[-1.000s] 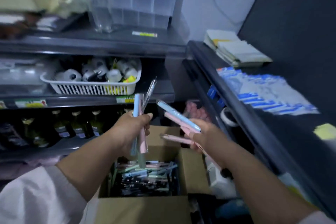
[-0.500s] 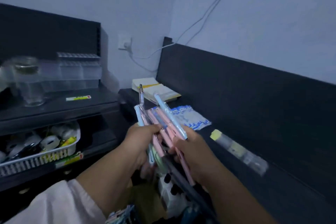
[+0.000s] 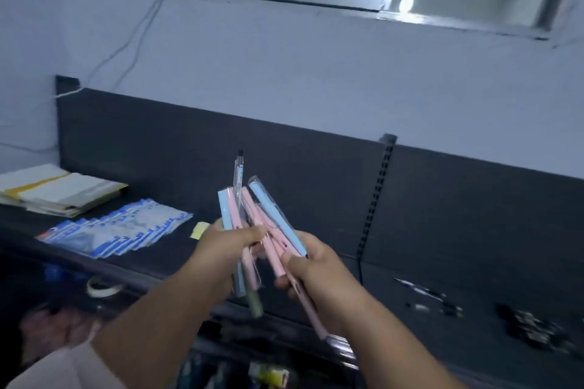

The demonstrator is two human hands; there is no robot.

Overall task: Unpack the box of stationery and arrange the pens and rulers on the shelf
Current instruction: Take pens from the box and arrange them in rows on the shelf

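Note:
My left hand (image 3: 226, 249) grips a bundle of wrapped pens (image 3: 232, 215), pale blue, pink and one clear, standing upright. My right hand (image 3: 311, 271) grips a second bundle of pink and blue pens (image 3: 271, 215) that leans left against the first. Both bundles are held above the dark top shelf (image 3: 410, 278), near its front edge. The stationery box is out of view below.
On the shelf at the left lie blue-and-white packets (image 3: 120, 230), a stack of notebooks (image 3: 60, 191) and a yellow sticky note (image 3: 199, 229). Small dark items (image 3: 429, 295) and clips (image 3: 537, 330) lie at the right. A tape roll (image 3: 102, 287) hangs below. A window sits above.
Both hands rose from the box up to the top shelf with their pens, and the two bundles came together. The view swung up and to the right.

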